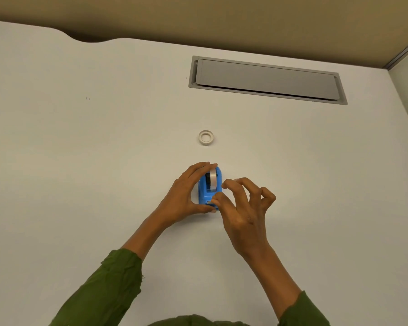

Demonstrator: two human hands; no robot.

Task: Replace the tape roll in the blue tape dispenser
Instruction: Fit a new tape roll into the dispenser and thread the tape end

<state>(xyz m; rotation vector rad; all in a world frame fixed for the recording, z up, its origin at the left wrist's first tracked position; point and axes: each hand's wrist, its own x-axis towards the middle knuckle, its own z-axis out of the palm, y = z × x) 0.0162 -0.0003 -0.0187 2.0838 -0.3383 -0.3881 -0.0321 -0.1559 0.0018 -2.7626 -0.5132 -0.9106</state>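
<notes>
The blue tape dispenser (pixel 206 192) stands on the white desk (pixel 80 161), with a tape roll (pixel 213 181) seated in it. My left hand (pixel 186 196) wraps around the dispenser's left side, fingers at its far end and thumb at its near end. Just right of the dispenser is my right hand (pixel 243 208), its thumb tip touching the near end by the cutter and its fingers curled and spread. A second, loose white tape roll (pixel 206 137) lies flat on the desk beyond the dispenser.
A grey cable hatch (pixel 266 80) is set into the desk at the back right. A tan partition wall (pixel 222 20) runs along the desk's far edge. Green sleeves cover both forearms.
</notes>
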